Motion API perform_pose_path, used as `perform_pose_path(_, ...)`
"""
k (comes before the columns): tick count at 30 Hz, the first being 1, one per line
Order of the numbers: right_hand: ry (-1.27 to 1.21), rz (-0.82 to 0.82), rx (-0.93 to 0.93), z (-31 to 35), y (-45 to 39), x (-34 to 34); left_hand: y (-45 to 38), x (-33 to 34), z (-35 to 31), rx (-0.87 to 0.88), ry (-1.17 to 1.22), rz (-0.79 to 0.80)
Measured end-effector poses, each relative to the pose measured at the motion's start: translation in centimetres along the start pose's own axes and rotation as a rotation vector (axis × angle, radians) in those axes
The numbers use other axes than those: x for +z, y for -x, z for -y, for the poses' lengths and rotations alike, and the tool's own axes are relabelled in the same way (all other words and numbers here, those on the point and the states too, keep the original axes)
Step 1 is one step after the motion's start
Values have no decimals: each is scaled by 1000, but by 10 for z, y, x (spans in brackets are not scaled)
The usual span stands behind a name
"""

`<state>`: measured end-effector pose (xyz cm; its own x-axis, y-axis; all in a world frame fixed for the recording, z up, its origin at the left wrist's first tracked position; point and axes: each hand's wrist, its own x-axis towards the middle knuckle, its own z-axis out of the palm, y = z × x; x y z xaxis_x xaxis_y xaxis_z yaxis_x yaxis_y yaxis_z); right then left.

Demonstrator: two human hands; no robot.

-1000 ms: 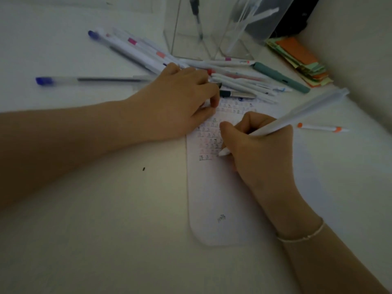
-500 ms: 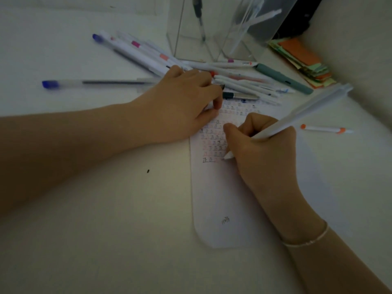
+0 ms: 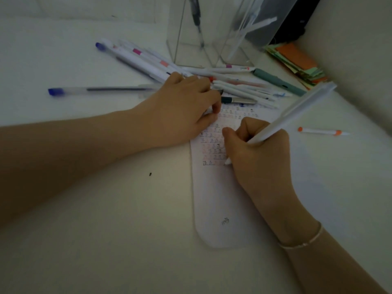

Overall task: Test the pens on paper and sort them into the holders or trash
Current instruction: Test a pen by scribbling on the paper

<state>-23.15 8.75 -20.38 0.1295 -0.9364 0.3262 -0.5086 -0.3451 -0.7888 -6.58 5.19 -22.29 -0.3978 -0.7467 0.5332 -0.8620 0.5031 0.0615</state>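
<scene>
Two hands are being kept over the paper (image 3: 214,200) in the middle of the frame. A white pen (image 3: 292,115) is being gripped by the curled fingers of the right hand (image 3: 257,153), with its tip touching the paper. The paper's top edge is being pressed by the left hand (image 3: 182,111), fingers bent down. More pens (image 3: 239,90) are lying on the white table (image 3: 84,230) just above, below clear holders (image 3: 212,32) at the upper middle. Colored notes (image 3: 297,60) are lying at the upper right.
</scene>
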Motion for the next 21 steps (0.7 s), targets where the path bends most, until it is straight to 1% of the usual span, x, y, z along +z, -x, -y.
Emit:
perform_pose_path(2,-113,25,113,1,-4,-4,0,-1,-1,2,2,2)
perform_pose_path(4,-359,48,304,3,-13,-13,1,-2,-1,2,7,-5)
perform_pose_path(5,-452,52,372,4,-20,-19,1,-3,-1,-1,18,-19)
perform_pose_path(6,-494,49,406,5,-27,-24,1,-4,-2,-5,35,-37)
perform_pose_path(8,-554,50,423,7,-39,-30,0,-8,-5,-16,73,-63)
perform_pose_path(11,-662,10,457,9,-51,-28,-2,-14,-9,-11,147,-43)
perform_pose_path(14,-626,-40,418,8,-56,-14,-2,-16,-9,29,224,-13)
perform_pose_path(18,-568,-41,330,10,-54,0,-2,-13,-9,61,194,-7)
perform_pose_path(19,-565,-63,313,11,-53,2,-3,-12,-9,59,189,-5)
perform_pose_path(21,-580,-171,285,12,-51,2,-3,-11,-9,46,194,10)
